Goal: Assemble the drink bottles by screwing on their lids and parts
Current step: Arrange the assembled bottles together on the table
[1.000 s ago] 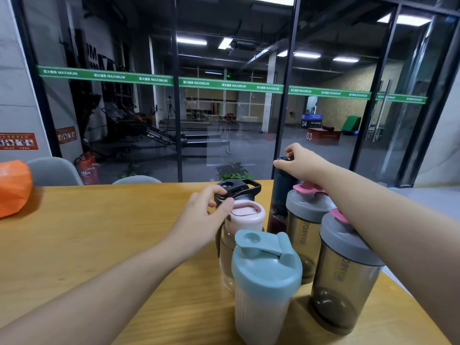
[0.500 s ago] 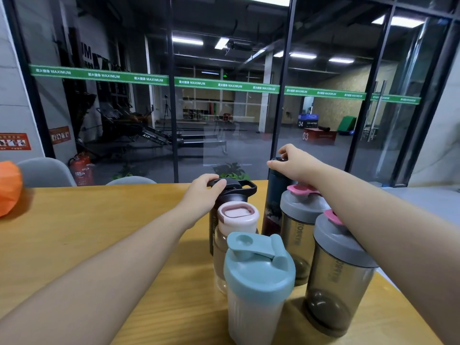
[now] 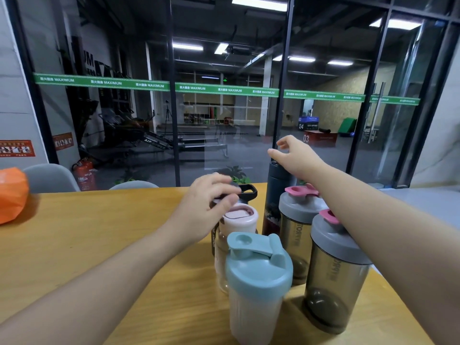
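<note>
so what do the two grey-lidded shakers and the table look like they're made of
Grey-lidded shakers: likely smoky translucent plastic, since their bases show through the walls; lids matte grey. Table: looks like wood or wood-look laminate, with warm grain and a soft sheen.

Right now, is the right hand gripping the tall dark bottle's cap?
No, the right hand hangs open just above the tall dark bottle, its fingers spread clear of the cap.

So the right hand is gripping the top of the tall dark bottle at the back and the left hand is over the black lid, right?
Not quite. In the head view the right hand is open, fingers spread above the tall dark bottle, not gripping it. The left hand is over the black lid.
</note>
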